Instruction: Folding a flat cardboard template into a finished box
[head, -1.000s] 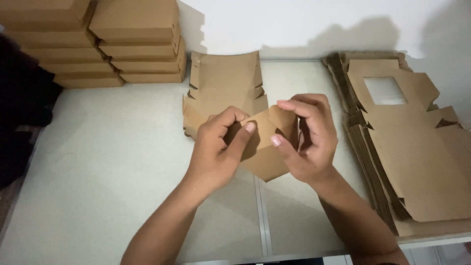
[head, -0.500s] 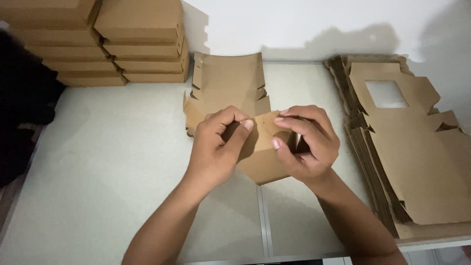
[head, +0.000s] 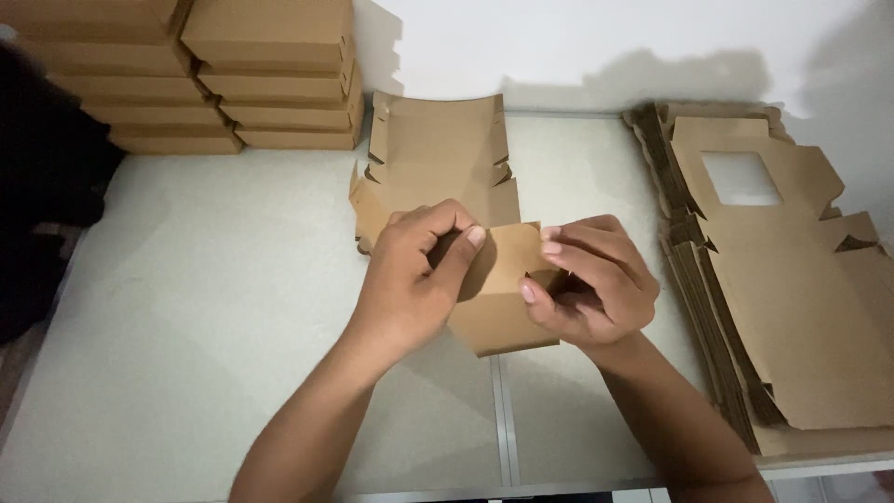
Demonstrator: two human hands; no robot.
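A brown cardboard box blank (head: 438,154) lies partly folded on the pale table (head: 205,307), its far flap curling upward. My left hand (head: 414,279) grips the near part of the blank from the left, thumb pressed on a folded panel (head: 507,298). My right hand (head: 591,284) pinches the same panel from the right, fingers curled round its edge. Both hands meet over the near end of the blank, and the part beneath them is hidden.
Two stacks of folded brown boxes (head: 270,79) stand at the back left against the white wall. A pile of flat blanks with a window cut-out (head: 773,279) lies at the right edge. A dark object (head: 42,196) sits at the far left.
Both hands have drawn slightly nearer with the panel. The panel is folded down further, and my right fingers have curled tighter round its edge.
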